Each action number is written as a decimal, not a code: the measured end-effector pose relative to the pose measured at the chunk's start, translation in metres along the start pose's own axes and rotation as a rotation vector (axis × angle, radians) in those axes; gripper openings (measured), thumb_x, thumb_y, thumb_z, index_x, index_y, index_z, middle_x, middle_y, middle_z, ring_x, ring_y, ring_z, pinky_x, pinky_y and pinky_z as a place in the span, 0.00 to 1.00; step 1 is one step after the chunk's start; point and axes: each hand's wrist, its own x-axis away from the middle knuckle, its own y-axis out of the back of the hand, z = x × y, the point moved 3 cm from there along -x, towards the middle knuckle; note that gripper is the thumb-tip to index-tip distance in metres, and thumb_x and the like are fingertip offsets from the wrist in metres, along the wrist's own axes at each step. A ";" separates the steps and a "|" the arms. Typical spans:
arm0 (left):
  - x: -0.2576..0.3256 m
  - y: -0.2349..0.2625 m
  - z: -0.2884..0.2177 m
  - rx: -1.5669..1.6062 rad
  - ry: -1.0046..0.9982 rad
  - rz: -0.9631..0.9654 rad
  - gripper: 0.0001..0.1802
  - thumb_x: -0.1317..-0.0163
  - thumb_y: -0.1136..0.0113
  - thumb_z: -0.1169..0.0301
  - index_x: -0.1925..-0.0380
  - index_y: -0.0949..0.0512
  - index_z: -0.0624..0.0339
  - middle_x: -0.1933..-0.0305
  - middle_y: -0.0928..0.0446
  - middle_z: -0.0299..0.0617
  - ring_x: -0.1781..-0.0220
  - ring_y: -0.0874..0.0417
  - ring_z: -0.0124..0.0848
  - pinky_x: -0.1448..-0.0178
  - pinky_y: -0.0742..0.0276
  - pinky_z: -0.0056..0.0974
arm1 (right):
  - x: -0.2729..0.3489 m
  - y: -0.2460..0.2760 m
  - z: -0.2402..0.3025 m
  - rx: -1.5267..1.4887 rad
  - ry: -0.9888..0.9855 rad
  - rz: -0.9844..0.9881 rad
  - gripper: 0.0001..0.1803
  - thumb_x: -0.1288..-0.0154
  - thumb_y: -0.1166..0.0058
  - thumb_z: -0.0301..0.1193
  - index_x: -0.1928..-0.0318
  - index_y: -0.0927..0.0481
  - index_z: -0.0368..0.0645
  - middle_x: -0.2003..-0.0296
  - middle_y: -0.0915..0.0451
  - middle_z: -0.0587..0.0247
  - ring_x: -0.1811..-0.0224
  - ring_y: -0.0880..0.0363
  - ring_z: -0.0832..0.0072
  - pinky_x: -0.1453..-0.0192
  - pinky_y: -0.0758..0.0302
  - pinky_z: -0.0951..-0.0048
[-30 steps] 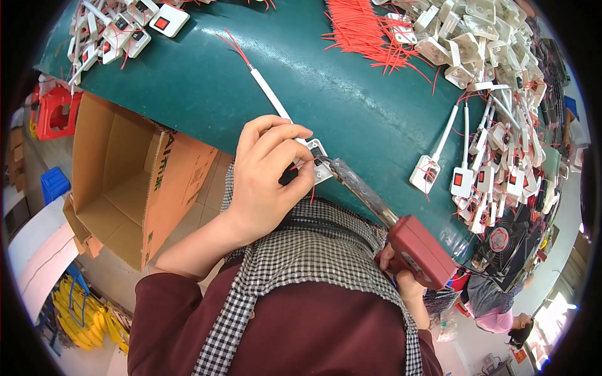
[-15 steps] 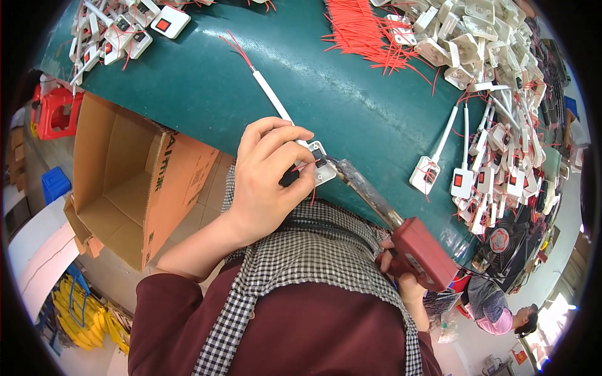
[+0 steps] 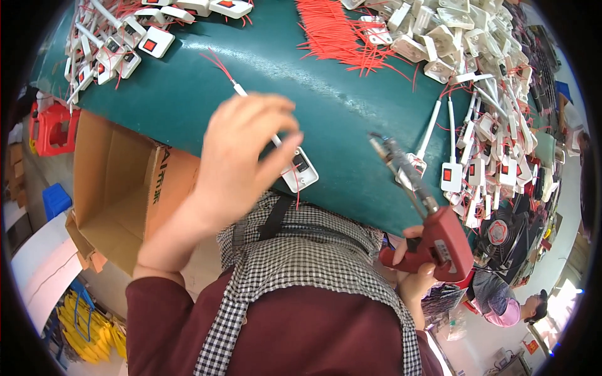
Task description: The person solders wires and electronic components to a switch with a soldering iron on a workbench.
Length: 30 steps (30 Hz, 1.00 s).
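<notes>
— Near the front edge of the green table (image 3: 207, 88), what is the left hand (image 3: 241, 156) doing?
— It is raised, back of the hand toward the camera, fingers curled around a small white switch box (image 3: 300, 170). The box pokes out past the fingertips, just above the table's near edge, and a white cable (image 3: 241, 90) runs from it up across the green top to a few red wire ends.

— And the right hand (image 3: 415, 269)?
— Lower, off the table, by the person's right side. It is closed around the grip of a red power screwdriver (image 3: 439, 241), one finger across the front of the handle. The tool tilts up and to the left, its metal tip hanging over the table edge, apart from the box.

— How much room lies between them?
— A bare strip of green top separates box and tool tip. Farther back lies a spread of loose red wires (image 3: 338, 34). To the right a heap of white switch boxes (image 3: 495, 113) with cables crowds the table out to its far edge; a smaller pile (image 3: 125, 37) sits at the left rear.

— Beyond the table?
— An open cardboard box (image 3: 119, 182) stands on the floor at the left, tight under the table edge, with a red plastic stool (image 3: 53, 128) behind it
</notes>
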 end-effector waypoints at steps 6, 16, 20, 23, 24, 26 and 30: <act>-0.103 -0.041 0.015 -0.144 -0.211 -0.059 0.08 0.46 0.38 0.68 0.70 0.22 0.61 0.66 0.24 0.41 0.57 0.26 0.40 0.53 0.31 0.40 | -0.004 0.006 -0.001 0.007 0.271 -0.143 0.42 0.39 0.48 0.57 0.42 0.40 0.30 0.57 0.28 0.50 0.81 0.32 0.78 0.81 0.36 0.81; -0.145 -0.076 0.021 -0.415 -0.075 0.001 0.08 0.49 0.36 0.65 0.76 0.18 0.57 0.67 0.22 0.41 0.58 0.23 0.40 0.52 0.29 0.43 | 0.001 0.019 0.001 -0.028 0.272 -0.269 0.44 0.42 0.45 0.58 0.42 0.40 0.31 0.59 0.26 0.47 0.81 0.28 0.76 0.80 0.33 0.80; -0.144 -0.065 0.025 -0.142 -0.071 -0.080 0.06 0.46 0.39 0.69 0.73 0.18 0.59 0.68 0.20 0.39 0.61 0.21 0.36 0.54 0.27 0.40 | 0.001 0.019 0.000 -0.041 0.337 -0.219 0.42 0.38 0.48 0.54 0.39 0.44 0.31 0.57 0.28 0.49 0.82 0.31 0.78 0.82 0.34 0.81; -0.138 -0.049 0.019 0.421 0.149 -0.033 0.06 0.51 0.36 0.71 0.76 0.21 0.61 0.73 0.23 0.44 0.60 0.26 0.41 0.53 0.32 0.44 | 0.003 0.020 -0.002 -0.050 0.322 -0.194 0.42 0.38 0.48 0.55 0.41 0.42 0.31 0.57 0.28 0.49 0.82 0.31 0.78 0.82 0.34 0.80; -0.131 -0.043 0.014 0.583 0.287 0.067 0.09 0.51 0.36 0.68 0.75 0.22 0.63 0.73 0.23 0.46 0.61 0.25 0.42 0.54 0.31 0.45 | 0.004 0.021 -0.004 -0.041 0.310 -0.178 0.42 0.39 0.48 0.56 0.42 0.42 0.31 0.56 0.29 0.49 0.82 0.31 0.78 0.82 0.34 0.80; -0.117 -0.040 0.019 0.681 0.240 0.014 0.07 0.47 0.38 0.70 0.73 0.21 0.63 0.70 0.22 0.41 0.61 0.23 0.35 0.54 0.29 0.39 | 0.004 0.019 -0.005 -0.032 0.293 -0.154 0.42 0.39 0.48 0.56 0.43 0.41 0.30 0.56 0.29 0.49 0.82 0.31 0.78 0.82 0.34 0.80; -0.067 -0.007 0.007 0.402 0.034 -0.015 0.04 0.43 0.41 0.74 0.70 0.21 0.64 0.69 0.22 0.35 0.63 0.23 0.23 0.57 0.29 0.28 | 0.005 0.015 0.000 -0.022 0.185 -0.123 0.44 0.44 0.43 0.58 0.45 0.38 0.30 0.58 0.27 0.49 0.80 0.29 0.75 0.78 0.32 0.78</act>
